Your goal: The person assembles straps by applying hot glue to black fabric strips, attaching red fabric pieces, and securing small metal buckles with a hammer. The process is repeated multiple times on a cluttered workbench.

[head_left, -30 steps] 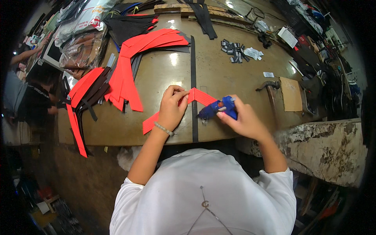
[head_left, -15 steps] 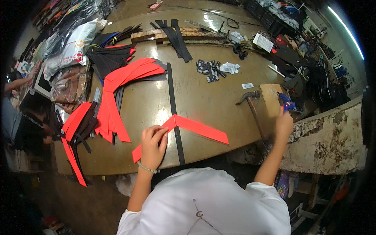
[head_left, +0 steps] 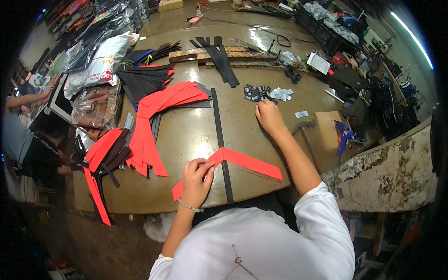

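Note:
My left hand, with a beaded bracelet at its wrist, pinches a bent red strap just left of its bend. The strap lies in a shallow V across a narrow black strip that runs down the table. Farther off, my right hand is closed at the near edge of a pile of small black labels. Whatever is between its fingertips is hidden. White labels lie beside that pile. A blue glue gun rests by a piece of cardboard at the right.
Stacked red straps and black straps spread over the left of the table. Wooden bars carry more black strips. A hammer lies beyond my right forearm. Another person's arm shows at the far left.
My right hand has let go of the glue gun and moved left to the black labels. My left hand keeps its hold on the red strap. The whole view has shifted slightly.

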`<state>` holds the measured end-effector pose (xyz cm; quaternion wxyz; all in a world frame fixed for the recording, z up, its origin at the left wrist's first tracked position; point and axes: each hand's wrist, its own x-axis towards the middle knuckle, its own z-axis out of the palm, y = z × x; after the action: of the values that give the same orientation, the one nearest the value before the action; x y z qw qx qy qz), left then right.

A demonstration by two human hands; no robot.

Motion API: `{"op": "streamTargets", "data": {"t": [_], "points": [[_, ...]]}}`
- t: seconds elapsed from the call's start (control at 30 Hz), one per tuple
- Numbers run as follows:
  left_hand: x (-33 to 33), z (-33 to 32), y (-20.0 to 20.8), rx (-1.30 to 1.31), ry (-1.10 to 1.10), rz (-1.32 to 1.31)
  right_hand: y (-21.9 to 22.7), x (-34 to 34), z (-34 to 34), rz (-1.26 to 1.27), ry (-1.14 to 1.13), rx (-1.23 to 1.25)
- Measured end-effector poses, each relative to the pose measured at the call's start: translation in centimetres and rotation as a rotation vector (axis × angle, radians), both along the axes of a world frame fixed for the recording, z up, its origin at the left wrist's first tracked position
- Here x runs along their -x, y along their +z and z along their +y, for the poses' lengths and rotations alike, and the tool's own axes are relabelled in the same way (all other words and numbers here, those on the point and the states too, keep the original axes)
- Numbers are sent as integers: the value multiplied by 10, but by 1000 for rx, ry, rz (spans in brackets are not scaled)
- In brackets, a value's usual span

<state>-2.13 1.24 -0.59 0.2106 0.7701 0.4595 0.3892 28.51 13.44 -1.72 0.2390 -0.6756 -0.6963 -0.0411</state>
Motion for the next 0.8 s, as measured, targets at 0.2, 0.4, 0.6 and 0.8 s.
{"op": "streamTargets", "data": {"t": [0.2,0.4,0.6,0.8], "points": [[-1,-1,-1,20,7,-10,16,-10,2,301,-22,-92],[-6,-14,-2,9,17,3,48,4,-48,797,-34,13],[-9,-20,-4,-42,11,43,57,46,-129,945,155,282],[-9,-21,-7,-47,13,55,45,84,-159,970,206,355]]}}
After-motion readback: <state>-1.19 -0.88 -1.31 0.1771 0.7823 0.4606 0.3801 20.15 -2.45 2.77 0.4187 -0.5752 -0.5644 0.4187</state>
